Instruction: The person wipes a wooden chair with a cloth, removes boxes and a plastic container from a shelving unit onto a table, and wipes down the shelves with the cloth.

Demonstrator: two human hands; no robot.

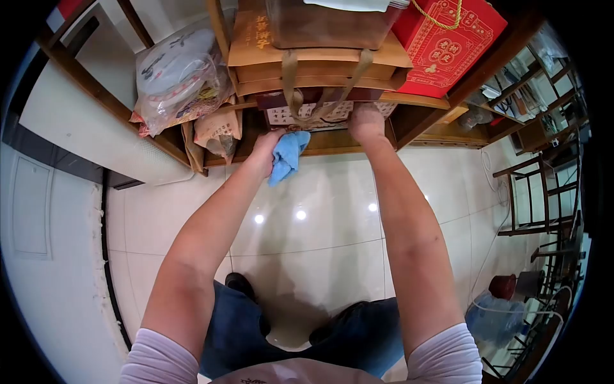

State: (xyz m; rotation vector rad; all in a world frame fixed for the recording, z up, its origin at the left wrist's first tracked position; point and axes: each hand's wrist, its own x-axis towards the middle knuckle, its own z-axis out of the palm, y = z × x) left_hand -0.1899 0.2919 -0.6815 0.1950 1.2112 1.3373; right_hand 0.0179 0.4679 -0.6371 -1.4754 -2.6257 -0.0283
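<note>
A blue cloth (288, 157) hangs from my left hand (268, 150), whose fingers are closed on it at the front edge of a low wooden shelf. My right hand (368, 123) reaches onto the same shelf, against the right part of a box with printed characters (332, 114); its fingers are hidden or too blurred to make out. Handles of a brown paper bag (256, 57) hang down over the box between my hands.
A red gift bag (444, 48) stands on the upper shelf, right of a clear container (332, 29). Plastic-wrapped goods (179, 77) and a small packet (219, 133) are at left. Chairs (534, 192) and a clear water jug (495, 320) stand at right.
</note>
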